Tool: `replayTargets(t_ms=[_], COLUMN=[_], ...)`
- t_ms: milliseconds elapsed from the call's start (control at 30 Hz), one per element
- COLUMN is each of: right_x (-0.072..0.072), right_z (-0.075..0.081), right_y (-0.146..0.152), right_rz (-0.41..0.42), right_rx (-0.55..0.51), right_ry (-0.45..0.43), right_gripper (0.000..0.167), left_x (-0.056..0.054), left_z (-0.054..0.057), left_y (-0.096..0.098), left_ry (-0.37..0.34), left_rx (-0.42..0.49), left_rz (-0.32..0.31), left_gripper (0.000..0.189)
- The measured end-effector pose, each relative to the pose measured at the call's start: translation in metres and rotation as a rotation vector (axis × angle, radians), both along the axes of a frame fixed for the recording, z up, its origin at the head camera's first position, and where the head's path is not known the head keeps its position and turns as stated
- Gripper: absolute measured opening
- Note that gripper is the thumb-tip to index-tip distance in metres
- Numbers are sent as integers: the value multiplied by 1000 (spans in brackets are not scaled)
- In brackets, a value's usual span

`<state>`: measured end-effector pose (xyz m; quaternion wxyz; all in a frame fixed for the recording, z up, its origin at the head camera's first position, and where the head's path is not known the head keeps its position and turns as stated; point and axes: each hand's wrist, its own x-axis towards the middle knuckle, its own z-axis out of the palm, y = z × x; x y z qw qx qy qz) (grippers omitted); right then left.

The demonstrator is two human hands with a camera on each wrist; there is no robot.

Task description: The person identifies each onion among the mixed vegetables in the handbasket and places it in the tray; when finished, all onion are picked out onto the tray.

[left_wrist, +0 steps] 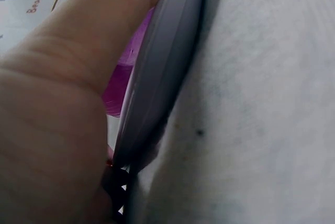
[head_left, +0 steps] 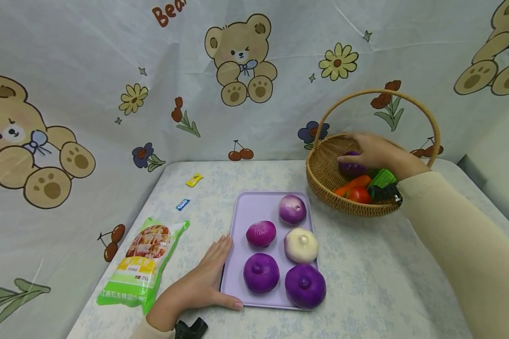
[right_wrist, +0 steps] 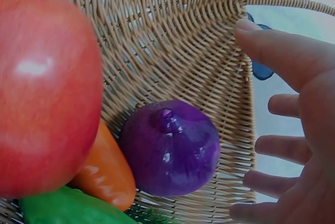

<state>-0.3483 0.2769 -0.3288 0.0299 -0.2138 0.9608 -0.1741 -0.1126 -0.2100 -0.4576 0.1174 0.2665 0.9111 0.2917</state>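
Observation:
My left hand (head_left: 209, 278) rests at the left edge of a lilac tray (head_left: 242, 207), its thumb along the near corner. On the tray lie several onions: a purple-and-white onion (head_left: 292, 209), a smaller magenta onion (head_left: 261, 234), a white onion (head_left: 301, 246) and two dark purple onions (head_left: 261, 273). My right hand (head_left: 375, 153) reaches into a wicker basket (head_left: 322, 174), fingers spread above a purple onion (right_wrist: 170, 148). In the right wrist view the fingers stand apart from that onion. Beside it are a tomato (right_wrist: 47, 88), a carrot (right_wrist: 107, 174) and a green vegetable (right_wrist: 68, 208).
A green-and-white food bag (head_left: 140, 263) lies left of the tray. Behind it are a blue wrapped candy (head_left: 182, 204) and a yellow wrapped candy (head_left: 194, 180). The basket's tall handle (head_left: 381, 92) arches over its opening. A bear-printed cloth (head_left: 152, 56) hangs behind the table.

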Motion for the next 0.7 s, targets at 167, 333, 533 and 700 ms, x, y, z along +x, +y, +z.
replayTargets(t_ms=[167, 333, 533, 700], right_x=[-2, -4, -7, -6], right_z=[-6, -9, -16, -20], right_y=[2, 5, 11, 12], right_rz=[-39, -34, -15, 1], right_rx=[45, 72, 82, 92], right_ry=[-48, -65, -80, -81], right_gripper=[83, 83, 81, 76], left_x=[-1, -1, -1, -1], left_z=[1, 2, 1, 1], left_y=[1, 1, 1, 0], left_ry=[-19, -24, -7, -13], left_rx=[6, 0, 2, 1], left_rz=[3, 5, -1, 8], left_gripper=[149, 149, 150, 150])
